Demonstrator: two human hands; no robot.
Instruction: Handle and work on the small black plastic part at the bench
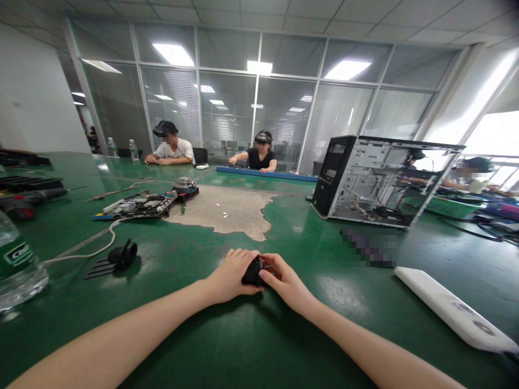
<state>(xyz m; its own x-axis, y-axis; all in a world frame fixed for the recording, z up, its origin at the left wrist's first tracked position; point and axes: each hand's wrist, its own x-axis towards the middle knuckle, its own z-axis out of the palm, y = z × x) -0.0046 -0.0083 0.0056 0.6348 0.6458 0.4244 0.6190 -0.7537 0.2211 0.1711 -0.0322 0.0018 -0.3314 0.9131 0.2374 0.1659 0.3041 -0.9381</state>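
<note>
A small black part [252, 272] is between my hands, just above or on the green table [194, 335] at the centre. My left hand [233, 274] wraps round its left side, fingers over the top and thumb below. My right hand [284, 278] pinches its right side with thumb and fingertips. The fingers hide much of the part, so its exact shape cannot be made out. To the left lies a black bracket with prongs [117, 258].
Circuit board [141, 205] at back left; open computer case [340, 178] at back right. White power strip [454, 308] lies right, water bottle [18, 265] and drill [32, 200] left. Two people [174, 148] sit across the table; others sit at far right.
</note>
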